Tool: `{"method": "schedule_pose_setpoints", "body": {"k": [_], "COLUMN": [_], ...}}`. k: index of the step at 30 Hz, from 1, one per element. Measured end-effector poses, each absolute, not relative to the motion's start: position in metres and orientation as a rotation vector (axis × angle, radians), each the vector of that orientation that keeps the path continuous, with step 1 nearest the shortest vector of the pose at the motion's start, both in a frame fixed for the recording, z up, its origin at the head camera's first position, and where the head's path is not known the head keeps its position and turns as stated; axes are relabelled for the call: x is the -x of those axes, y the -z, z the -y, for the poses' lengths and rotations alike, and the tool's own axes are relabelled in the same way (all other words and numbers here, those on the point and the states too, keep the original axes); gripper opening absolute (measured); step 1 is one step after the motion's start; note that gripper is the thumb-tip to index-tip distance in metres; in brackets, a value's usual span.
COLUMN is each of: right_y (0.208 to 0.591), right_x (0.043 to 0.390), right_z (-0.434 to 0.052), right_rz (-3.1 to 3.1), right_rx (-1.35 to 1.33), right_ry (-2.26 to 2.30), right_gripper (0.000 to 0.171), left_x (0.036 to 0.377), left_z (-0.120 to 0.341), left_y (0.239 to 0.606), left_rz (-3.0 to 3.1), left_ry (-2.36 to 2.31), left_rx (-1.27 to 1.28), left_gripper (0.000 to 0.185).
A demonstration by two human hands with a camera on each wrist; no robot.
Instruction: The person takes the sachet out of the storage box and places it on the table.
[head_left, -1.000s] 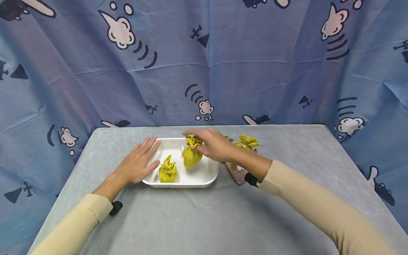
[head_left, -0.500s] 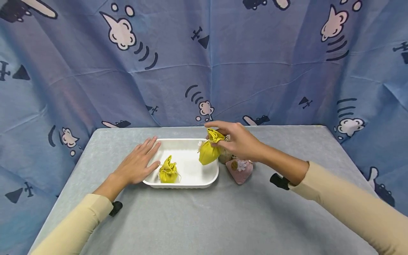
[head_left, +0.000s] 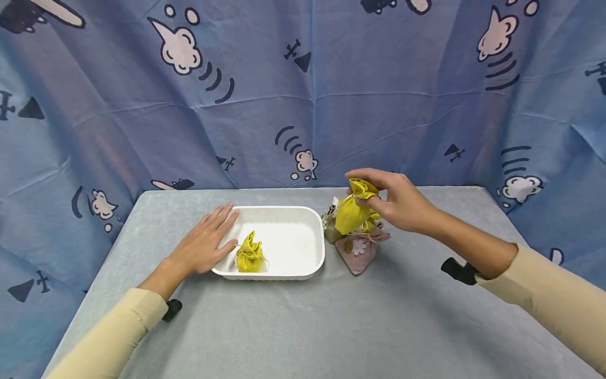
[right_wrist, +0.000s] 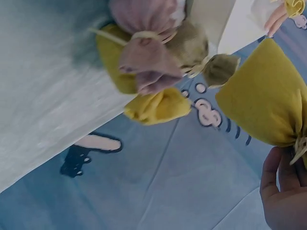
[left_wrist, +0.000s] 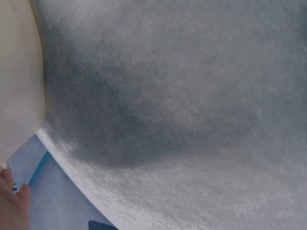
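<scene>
A blue cloth printed with cartoon clouds and planes hung behind and to both sides of a grey-covered table, closing it in from nine through twelve to three o'clock. The near half of the table lay bare, the widest free ground for either arm; the far edge ran close behind the things, so little room was left at twelve.

A white tray sat left of centre, its rim touched at nine o'clock by the left hand, which lay flat with fingers straight and slightly spread, holding nothing. The left wrist view showed only grey covering and a strip of tray wall.

At three o'clock of the tray, just beside its rim, stood a cluster of pouches: a pink pouch with a flower at the front, a brownish one behind it, and another yellow one partly hidden.

The right hand hovered above that cluster, thumb and fingers pinching the gathered neck of a yellow pouch, which hung clear of the table, outside the tray. In the right wrist view this yellow pouch dangled from the fingertips over the other pouches.

One small yellow pouch remained in the tray at its near left corner. By my reading, one pouch was out, in the air and not yet set down, and one was left inside.
</scene>
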State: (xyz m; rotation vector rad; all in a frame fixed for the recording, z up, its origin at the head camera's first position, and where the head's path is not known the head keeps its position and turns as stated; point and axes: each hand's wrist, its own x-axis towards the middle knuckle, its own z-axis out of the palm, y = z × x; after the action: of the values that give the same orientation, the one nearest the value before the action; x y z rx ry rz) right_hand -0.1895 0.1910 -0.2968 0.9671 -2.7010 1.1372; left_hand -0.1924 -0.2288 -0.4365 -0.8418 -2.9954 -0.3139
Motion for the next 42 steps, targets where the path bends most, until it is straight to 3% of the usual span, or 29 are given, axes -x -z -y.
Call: {"method": "schedule_pose_setpoints", "body": {"k": [26, 42], "right_y": [0.308, 0.362], "right_x": [0.187, 0.199], "right_z": [-0.276, -0.290], "right_rz": [2.802, 2.844], "right_rx": [-0.551, -0.646], "right_ry": [-1.021, -1.005], "right_gripper": [0.051, 0.048], "left_x": [0.192, 0.192], "left_z": [0.230, 0.229], "left_y": [0.438, 0.437], "left_rz": [2.975, 2.967], "left_ry": [0.317, 0.322], "left_rx": [0.848, 0.850], "left_gripper": [0.069, 0.068]}}
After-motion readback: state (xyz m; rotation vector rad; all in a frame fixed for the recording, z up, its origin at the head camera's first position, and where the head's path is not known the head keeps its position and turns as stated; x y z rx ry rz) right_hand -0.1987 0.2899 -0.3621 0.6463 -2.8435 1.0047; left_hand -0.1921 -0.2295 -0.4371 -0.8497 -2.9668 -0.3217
